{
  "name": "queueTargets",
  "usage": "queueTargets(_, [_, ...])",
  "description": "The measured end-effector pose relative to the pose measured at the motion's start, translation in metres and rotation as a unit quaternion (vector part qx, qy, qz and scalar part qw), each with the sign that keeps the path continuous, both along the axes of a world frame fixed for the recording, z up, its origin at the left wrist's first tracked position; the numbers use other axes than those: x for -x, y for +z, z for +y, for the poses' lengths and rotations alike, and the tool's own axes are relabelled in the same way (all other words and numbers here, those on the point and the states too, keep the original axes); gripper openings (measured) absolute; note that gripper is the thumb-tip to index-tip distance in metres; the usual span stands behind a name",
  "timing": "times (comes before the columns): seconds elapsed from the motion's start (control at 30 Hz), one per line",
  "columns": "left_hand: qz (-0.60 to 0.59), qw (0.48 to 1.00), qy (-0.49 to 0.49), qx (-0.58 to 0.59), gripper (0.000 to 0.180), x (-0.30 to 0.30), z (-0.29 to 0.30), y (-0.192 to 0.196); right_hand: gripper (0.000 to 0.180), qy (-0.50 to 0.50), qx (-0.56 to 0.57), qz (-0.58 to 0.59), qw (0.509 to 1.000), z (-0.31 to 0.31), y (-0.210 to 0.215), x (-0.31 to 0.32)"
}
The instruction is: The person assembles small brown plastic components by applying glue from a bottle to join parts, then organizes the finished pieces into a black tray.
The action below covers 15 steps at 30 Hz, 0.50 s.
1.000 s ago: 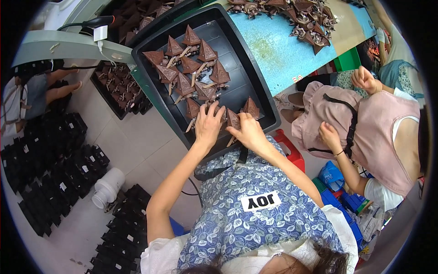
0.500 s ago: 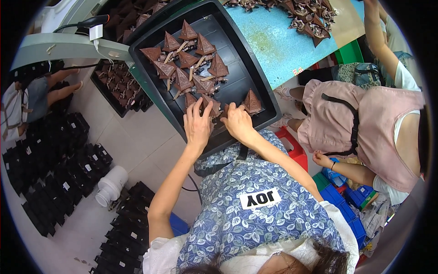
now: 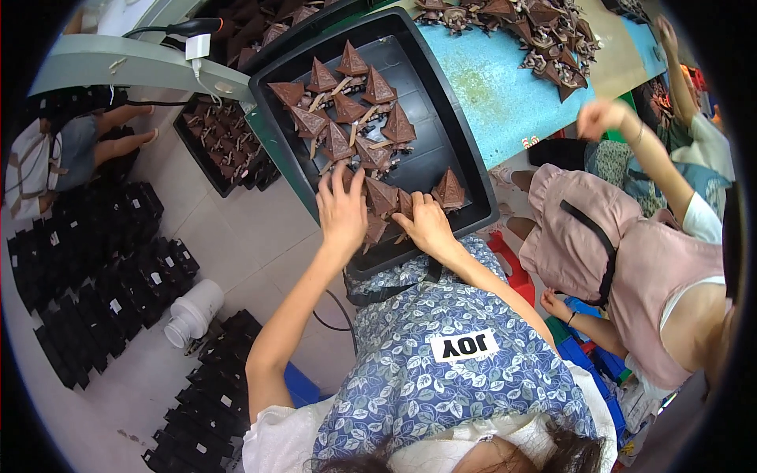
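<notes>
Fingers first, in the head view: those of the left hand (image 3: 341,211) lie spread and flat, palm down, on the brown cone-shaped pieces (image 3: 384,197) at the near edge of the black tray (image 3: 465,169); they press rather than pinch, and nothing is lifted. The right hand (image 3: 426,225) rests beside it with fingers loosely curled over the same cluster of pieces; whether it grips one, I cannot tell, since its knuckles hide the tips.

The tray sits tilted across the near corner of the blue-topped table (image 3: 505,94). More brown pieces (image 3: 347,106) lie scattered toward the tray's far left corner, while its right side and middle strip show bare black floor. A further heap of brown pieces (image 3: 536,24) lies along the table's far edge, outside the tray.

As a judgement, the handling looks partway done: the tray is only partly filled and the pieces lie unordered, so much seems left.

Beside the table a co-worker in pink (image 3: 631,260) reaches an arm up.
</notes>
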<state>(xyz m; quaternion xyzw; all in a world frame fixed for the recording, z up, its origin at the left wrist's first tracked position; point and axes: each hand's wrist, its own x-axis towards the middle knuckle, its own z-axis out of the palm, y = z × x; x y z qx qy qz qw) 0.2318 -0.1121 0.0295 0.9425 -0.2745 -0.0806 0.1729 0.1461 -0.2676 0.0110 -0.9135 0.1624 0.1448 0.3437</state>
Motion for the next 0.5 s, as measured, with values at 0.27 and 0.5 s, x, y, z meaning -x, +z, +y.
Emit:
queueTargets(0.27, [0.096,0.995,0.018,-0.010,0.040,0.001,0.009,-0.003,0.047,-0.029,-0.088,0.075,0.993,-0.008,0.002,-0.006])
queueTargets(0.5, [-0.031,0.998,0.014,0.049,0.032,-0.003,0.017,-0.017,0.046,0.001,-0.060,-0.001,0.998,0.009,-0.008,-0.002])
